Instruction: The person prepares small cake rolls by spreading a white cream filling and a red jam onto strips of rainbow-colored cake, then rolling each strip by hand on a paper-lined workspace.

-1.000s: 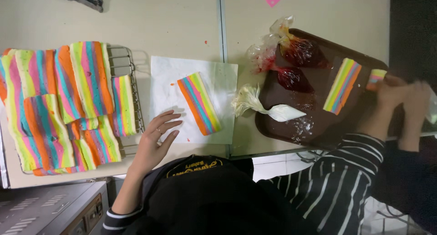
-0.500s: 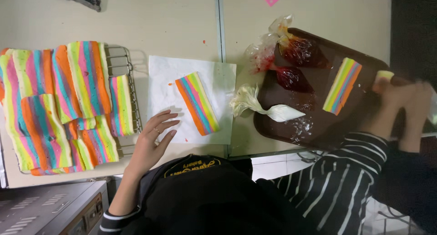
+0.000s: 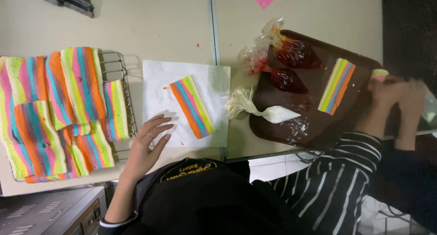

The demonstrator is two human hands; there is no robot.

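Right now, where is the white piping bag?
In the head view the piping bag lies across the brown tray's left edge, right of the white paper.

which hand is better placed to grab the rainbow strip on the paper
Left hand: it lies open on the paper beside the strip. The right hand is far off at the tray edge.

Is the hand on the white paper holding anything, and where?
Nothing is held: the left hand lies open on the white paper, beside the rainbow cake strip.
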